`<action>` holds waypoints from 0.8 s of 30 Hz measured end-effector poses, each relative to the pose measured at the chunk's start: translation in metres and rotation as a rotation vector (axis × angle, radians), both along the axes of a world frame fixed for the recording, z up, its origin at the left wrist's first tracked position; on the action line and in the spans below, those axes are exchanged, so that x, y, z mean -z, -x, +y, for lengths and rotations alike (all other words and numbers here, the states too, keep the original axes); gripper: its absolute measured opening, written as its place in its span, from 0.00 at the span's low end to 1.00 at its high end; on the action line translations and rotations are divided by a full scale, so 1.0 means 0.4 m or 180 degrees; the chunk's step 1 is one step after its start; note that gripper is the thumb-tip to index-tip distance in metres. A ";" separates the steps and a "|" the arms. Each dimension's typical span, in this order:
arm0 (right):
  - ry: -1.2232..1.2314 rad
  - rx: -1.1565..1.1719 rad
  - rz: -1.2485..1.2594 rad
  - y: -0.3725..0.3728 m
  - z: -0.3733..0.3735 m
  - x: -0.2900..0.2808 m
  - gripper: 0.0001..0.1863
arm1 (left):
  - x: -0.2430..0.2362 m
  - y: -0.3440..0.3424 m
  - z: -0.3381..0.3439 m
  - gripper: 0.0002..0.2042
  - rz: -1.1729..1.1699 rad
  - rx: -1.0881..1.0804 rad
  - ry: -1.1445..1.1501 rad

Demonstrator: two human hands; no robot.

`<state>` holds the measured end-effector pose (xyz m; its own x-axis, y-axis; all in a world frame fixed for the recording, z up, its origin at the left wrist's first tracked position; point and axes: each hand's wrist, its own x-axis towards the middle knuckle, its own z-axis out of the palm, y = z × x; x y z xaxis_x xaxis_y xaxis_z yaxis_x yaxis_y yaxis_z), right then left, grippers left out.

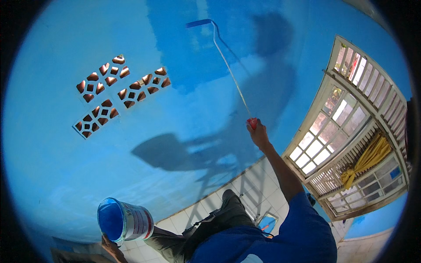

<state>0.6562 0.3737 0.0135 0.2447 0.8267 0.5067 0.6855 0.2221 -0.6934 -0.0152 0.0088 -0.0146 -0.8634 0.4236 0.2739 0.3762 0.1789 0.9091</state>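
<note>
My right hand (258, 136) grips the red handle (252, 122) of a long paint roller, whose bent metal rod (230, 70) reaches up the blue wall. The blue roller head (197, 23) is at the wall, over a darker blue painted patch (180, 61). At lower left, my left hand (113, 249) holds a white bucket (138, 221), tilted, with blue paint inside. Part of that hand is hidden behind the bucket. My shadow falls across the wall, with shadows of the bucket and what looks like a ladder.
Decorative vent openings (101, 116) pierce the wall at left. A white-framed window (333, 118) with a knotted yellow curtain (368, 155) fills the right. Far below, a tiled floor (199, 208) holds a tray (268, 222) beside my legs, with some metal bars partly visible near it.
</note>
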 end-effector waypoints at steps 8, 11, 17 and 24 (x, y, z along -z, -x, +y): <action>0.0314 -0.0013 0.0108 0.003 -0.103 0.180 0.14 | 0.074 0.086 -0.009 0.18 0.0293 0.0200 -0.0090; 0.0355 -0.0029 0.0165 0.022 -0.097 0.058 0.14 | 0.027 0.031 0.015 0.16 0.0245 0.0210 0.0181; -0.0779 -0.0291 -0.0171 0.026 0.054 -0.208 0.14 | -0.006 -0.008 0.037 0.14 0.0271 0.0292 0.0438; -0.0787 -0.0261 -0.0235 0.039 0.176 -0.582 0.16 | 0.013 0.012 0.033 0.14 0.0329 0.0361 0.0567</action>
<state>0.6404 0.4440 0.2463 0.1370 0.6910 0.7098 0.7050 0.4353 -0.5599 -0.0201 0.0221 -0.0198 -0.7787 0.5660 0.2707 0.4924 0.2841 0.8227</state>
